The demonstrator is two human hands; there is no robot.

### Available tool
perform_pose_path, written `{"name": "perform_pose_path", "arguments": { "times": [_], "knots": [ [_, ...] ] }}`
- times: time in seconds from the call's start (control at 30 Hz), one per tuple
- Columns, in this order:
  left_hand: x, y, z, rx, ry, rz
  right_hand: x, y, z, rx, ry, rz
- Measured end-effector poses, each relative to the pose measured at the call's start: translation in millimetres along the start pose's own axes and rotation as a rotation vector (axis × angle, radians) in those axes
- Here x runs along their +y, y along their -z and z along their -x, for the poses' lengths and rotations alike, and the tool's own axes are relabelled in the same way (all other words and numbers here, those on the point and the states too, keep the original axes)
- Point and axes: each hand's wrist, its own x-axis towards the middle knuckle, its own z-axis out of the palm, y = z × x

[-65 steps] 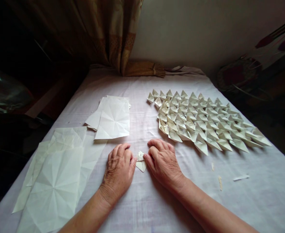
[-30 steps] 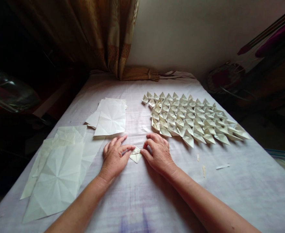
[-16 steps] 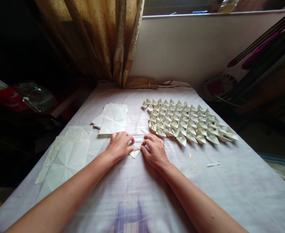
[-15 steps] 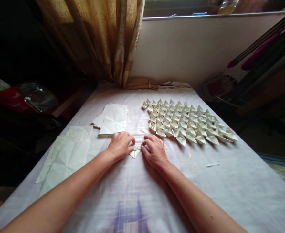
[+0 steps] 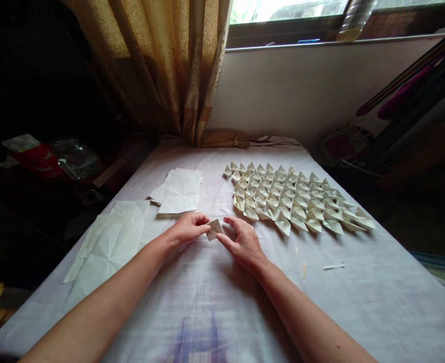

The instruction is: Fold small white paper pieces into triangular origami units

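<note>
A small folded white paper piece (image 5: 214, 228) is lifted a little off the cloth-covered table (image 5: 222, 302), held between both hands. My left hand (image 5: 186, 229) pinches its left edge with fingers closed. My right hand (image 5: 242, 239) touches its right side, with fingers curled around it. To the right lie several finished folded paper pieces (image 5: 294, 199) in neat overlapping rows. A stack of creased white sheets (image 5: 180, 191) lies just beyond my left hand.
Larger creased thin sheets (image 5: 109, 242) lie at the left edge of the table. Small paper scraps (image 5: 333, 266) lie right of my right arm. A patterned curtain (image 5: 177, 65) hangs at the back under a window. Dark clutter stands on both sides of the table.
The paper piece has gone from lying pressed flat on the cloth to being lifted and turned between both hands. The camera has tilted up, bringing the window into view.
</note>
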Motion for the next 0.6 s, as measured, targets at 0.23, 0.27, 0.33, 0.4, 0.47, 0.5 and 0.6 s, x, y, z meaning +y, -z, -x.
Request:
{"name": "perform_pose_path", "arguments": {
  "times": [0.23,0.27,0.33,0.4,0.47,0.5,0.6],
  "knots": [
    [-0.4,-35.0,16.0,0.231,-0.066,0.206,-12.3,1.3,0.8,0.000,0.052,-0.097],
    [-0.9,-36.6,18.7,0.267,-0.067,0.197,-13.4,2.0,1.0,0.020,0.107,0.003],
    [-2.3,-36.6,25.7,0.376,-0.116,0.092,-16.5,3.8,1.0,0.041,0.247,0.244],
    [-4.0,-34.3,34.2,0.486,-0.231,-0.154,-20.7,4.7,1.0,0.042,0.374,0.457],
    [-6.7,-32.5,42.9,0.522,-0.339,-0.420,-25.1,3.3,2.1,0.034,0.450,0.582],
    [-8.6,-32.3,46.9,0.513,-0.371,-0.515,-26.9,1.8,3.3,0.021,0.471,0.613],
    [-15.9,-34.4,56.8,0.468,-0.415,-0.655,-29.6,-2.1,10.3,-0.059,0.483,0.626]
  ]
}}
